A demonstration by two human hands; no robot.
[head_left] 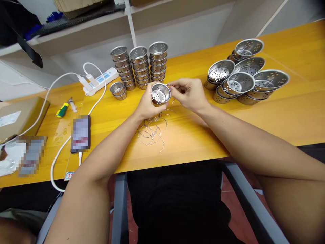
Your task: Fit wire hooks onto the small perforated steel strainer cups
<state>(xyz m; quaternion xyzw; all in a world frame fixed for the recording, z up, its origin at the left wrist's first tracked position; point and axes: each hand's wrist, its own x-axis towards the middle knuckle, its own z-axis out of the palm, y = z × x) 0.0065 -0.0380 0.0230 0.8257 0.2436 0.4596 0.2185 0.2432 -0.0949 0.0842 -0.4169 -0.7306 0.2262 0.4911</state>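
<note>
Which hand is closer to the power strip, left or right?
Left. The left hand, holding a cup, is to the right of the power strip; the right hand is farther right, on the cup's other side.

- Perforated cup in hand [160, 94]: shiny silver, dotted all over with little round holes, base included
- Cup stacks at the back [140, 72] and cups on the right [235, 88]: same silver, same dotty pattern
- Wire loops [152, 134]: plain silver
- Tabletop [188, 142]: super loud yellow-orange, streaky wood grain
- Power strip [103, 80]: white, light blue socket panels
- Charging cable [105, 88]: plain white
- Screwdriver [62, 110]: green-and-yellow handle
- Cardboard box [30, 113]: brown, white label [10, 118]
- Chair armrests [120, 200]: greyish blue
- Floor [232, 198]: dull red
- Lap clothing [177, 203]: solid black
</note>
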